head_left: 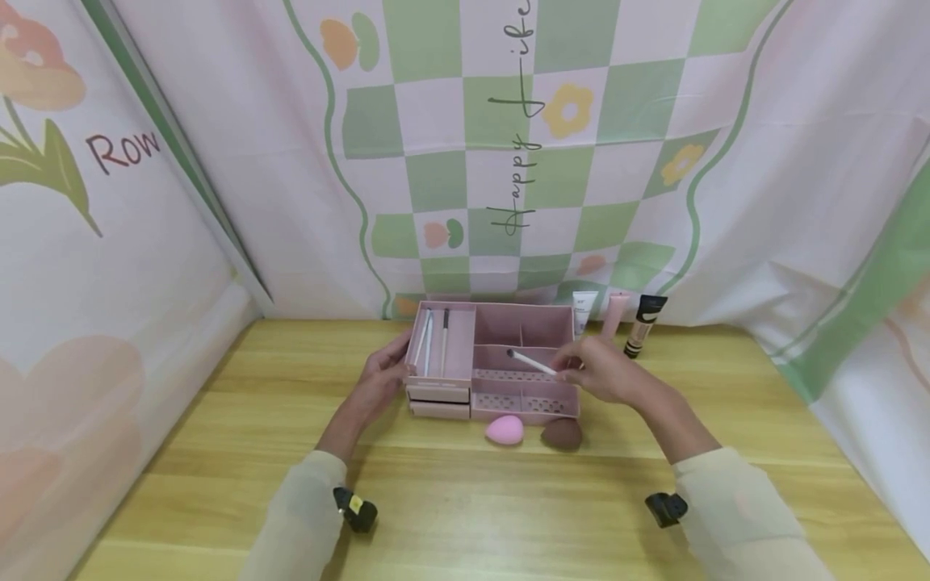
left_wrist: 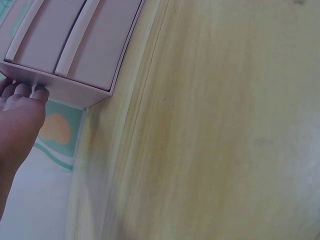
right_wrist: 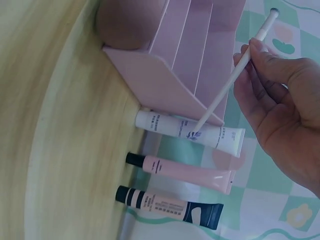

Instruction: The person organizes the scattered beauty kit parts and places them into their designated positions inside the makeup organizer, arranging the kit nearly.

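A: The pink organizer [head_left: 494, 363] sits mid-bench [head_left: 218, 452]; left hand [head_left: 378, 383] rests against its side, fingers straight.

B: Right hand [head_left: 606, 371] pinches the white stick [head_left: 532, 363] above a compartment. I'd lower it tip-first, bracing the organizer.

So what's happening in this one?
A person is working at a pink organizer on a wooden table. The right hand pinches a thin white stick over the organizer's right compartments, while the left hand rests against its left side. Two brushes lie in the left tray. A pink sponge and a brown sponge sit in front, and three tubes stand behind against the backdrop.
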Demonstrator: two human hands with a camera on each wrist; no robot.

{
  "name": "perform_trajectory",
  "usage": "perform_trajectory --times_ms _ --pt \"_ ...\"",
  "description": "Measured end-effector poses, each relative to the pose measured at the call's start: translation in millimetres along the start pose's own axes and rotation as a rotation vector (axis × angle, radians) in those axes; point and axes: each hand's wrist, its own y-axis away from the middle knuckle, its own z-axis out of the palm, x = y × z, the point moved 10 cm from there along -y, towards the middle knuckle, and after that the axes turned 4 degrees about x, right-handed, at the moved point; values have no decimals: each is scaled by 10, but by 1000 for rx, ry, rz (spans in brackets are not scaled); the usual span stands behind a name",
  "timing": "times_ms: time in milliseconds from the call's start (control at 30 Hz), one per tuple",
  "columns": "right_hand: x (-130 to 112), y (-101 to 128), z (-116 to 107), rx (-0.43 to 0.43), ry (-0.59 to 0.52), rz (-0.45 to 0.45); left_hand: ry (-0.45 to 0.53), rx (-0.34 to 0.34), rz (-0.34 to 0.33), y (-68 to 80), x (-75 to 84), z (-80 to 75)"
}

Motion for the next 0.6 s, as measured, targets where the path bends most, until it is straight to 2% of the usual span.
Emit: perform_trajectory --times_ms 200,600 --pt "-37 -99 14 0 33 18 11 -1 -6 1 -5 0" --pt "-107 -311 45 -14 -24 12 15 14 -23 4 -11 -6"
